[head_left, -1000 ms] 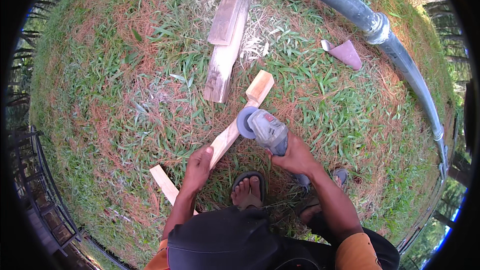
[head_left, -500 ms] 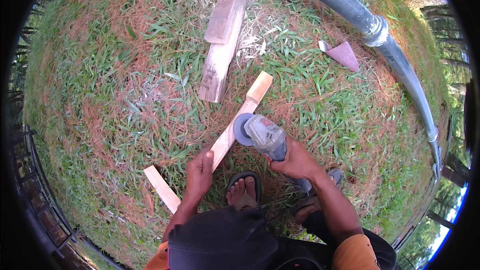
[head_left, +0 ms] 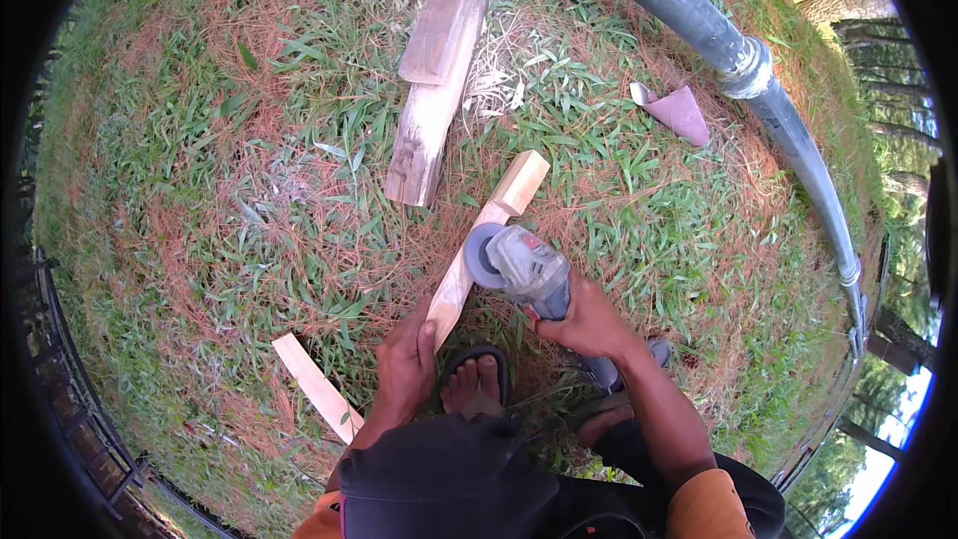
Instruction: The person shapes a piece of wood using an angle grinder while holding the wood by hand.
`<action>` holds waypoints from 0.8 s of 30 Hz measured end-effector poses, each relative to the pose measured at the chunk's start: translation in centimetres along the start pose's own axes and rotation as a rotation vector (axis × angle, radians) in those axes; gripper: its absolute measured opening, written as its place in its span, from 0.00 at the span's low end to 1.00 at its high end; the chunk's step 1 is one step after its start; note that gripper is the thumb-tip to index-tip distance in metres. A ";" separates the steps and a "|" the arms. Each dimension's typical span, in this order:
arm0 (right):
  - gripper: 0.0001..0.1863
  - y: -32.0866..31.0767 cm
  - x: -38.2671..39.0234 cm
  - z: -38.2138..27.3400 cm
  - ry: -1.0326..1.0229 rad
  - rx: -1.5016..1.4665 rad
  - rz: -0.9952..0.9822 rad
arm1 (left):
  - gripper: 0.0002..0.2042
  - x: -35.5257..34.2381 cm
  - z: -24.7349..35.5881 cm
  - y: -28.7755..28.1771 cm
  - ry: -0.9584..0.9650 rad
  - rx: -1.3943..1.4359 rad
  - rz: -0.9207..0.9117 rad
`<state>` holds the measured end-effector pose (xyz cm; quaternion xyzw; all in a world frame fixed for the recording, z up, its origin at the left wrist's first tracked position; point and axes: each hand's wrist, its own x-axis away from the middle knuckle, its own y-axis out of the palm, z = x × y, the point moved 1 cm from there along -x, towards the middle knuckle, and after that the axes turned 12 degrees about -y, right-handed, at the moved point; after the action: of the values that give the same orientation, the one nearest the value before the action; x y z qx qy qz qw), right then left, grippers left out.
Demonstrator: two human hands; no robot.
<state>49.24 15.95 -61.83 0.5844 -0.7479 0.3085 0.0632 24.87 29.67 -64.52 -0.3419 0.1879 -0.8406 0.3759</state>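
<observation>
Grass (head_left: pixel 230 269) lies below; my left hand (head_left: pixel 404 359) clasps the stepped wooden bar (head_left: pixel 453 293), my right hand (head_left: pixel 589 319) the angle grinder (head_left: pixel 533 268); should the bar twist, I fear the disc (head_left: pixel 479 258) may kick.

View: left fisheye of the side-by-side pair on your head. Looks steeply down, over your dark clothing (head_left: pixel 449 479), onto the grass (head_left: pixel 279 269). Your left hand (head_left: pixel 406 359) and right hand (head_left: pixel 589 317) fall below mid-frame, nearer the lens than the grass; trees (head_left: pixel 846 6) bend along the right rim.
</observation>
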 end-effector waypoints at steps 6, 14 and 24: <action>0.28 0.5 0.3 -1.5 0.032 0.025 -0.035 | 0.18 0.2 -0.3 0.0 0.101 -0.063 0.067; 0.35 0.3 0.0 0.3 0.117 -0.069 -0.008 | 0.24 0.6 -0.5 0.7 0.163 -0.340 0.075; 0.30 0.4 -0.3 -1.6 0.188 -0.179 0.126 | 0.33 1.4 0.4 1.3 0.182 -0.309 0.035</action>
<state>48.54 17.13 -60.79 0.4967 -0.7985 0.2974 0.1654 25.08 27.74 -64.36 -0.3146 0.3539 -0.8226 0.3148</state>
